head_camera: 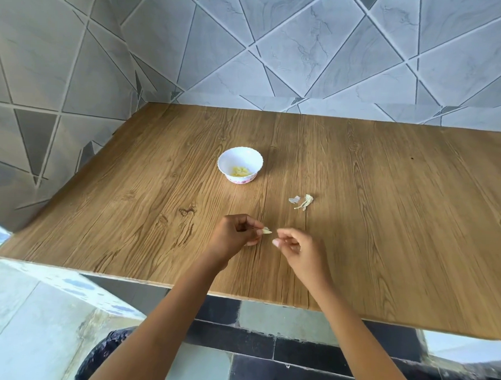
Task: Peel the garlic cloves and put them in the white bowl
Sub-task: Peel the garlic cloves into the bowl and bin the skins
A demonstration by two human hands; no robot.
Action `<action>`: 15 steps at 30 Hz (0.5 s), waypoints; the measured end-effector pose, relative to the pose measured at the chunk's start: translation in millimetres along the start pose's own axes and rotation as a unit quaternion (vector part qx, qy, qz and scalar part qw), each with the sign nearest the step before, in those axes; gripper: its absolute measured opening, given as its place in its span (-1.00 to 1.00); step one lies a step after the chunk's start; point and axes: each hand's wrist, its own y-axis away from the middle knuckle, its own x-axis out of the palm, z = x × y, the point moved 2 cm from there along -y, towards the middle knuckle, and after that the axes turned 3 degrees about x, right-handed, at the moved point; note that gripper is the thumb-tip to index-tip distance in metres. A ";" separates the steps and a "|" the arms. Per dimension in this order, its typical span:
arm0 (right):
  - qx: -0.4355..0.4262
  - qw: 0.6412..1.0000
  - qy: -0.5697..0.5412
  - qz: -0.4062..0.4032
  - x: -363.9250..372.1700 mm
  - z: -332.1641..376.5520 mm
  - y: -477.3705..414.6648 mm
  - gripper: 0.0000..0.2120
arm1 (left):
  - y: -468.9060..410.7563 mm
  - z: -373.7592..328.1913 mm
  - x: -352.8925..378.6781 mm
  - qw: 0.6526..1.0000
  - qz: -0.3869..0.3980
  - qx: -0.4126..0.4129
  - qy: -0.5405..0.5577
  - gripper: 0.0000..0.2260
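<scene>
My left hand (236,234) pinches a small pale garlic clove (267,231) between thumb and fingers, just above the wooden table (385,211). My right hand (291,244) is a short way to the right of the clove with its fingers curled; no object shows in it. The white bowl (240,164) stands farther back, left of centre, with several peeled yellowish cloves (240,171) inside. A small heap of garlic skins (302,202) lies on the table between the bowl and my right hand.
Grey tiled walls close the table at the back and left. The table's front edge runs just below my forearms, with tiled floor beneath. Bare wood spreads to the right of the skins.
</scene>
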 end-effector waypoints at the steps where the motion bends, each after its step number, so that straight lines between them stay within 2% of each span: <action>1: 0.027 0.999 -0.033 0.033 2.9 4.4 -1.6 -0.76 | 0.3 0.8 0.1 1.000 0.004 -0.005 -0.004 -0.91; 4: 0.058 0.993 -0.063 0.080 6.9 12.8 -9.7 -0.75 | 1.1 0.8 1.2 1.000 0.022 -0.012 -0.003 -0.93; 7: 0.043 0.995 -0.058 0.068 8.2 14.0 -14.2 -0.91 | 0.1 0.8 0.7 1.000 0.026 -0.014 -0.009 -0.94; 10: 0.008 1.000 -0.007 0.029 11.0 16.9 -13.8 -0.97 | -1.1 2.1 0.6 0.998 0.009 -0.009 -0.057 -0.95; 12: -0.056 0.996 0.061 -0.029 10.4 22.3 -11.5 -0.94 | -0.7 3.7 1.0 0.997 0.001 -0.014 -0.076 -0.89; 14: -0.105 0.987 0.098 -0.072 9.5 23.0 -10.1 -0.87 | 1.0 5.2 1.9 0.999 0.012 -0.031 -0.035 -0.85; 15: -0.102 0.988 0.087 -0.076 8.5 22.1 -10.2 -0.87 | 1.9 5.2 1.9 0.999 0.020 -0.036 -0.006 -0.86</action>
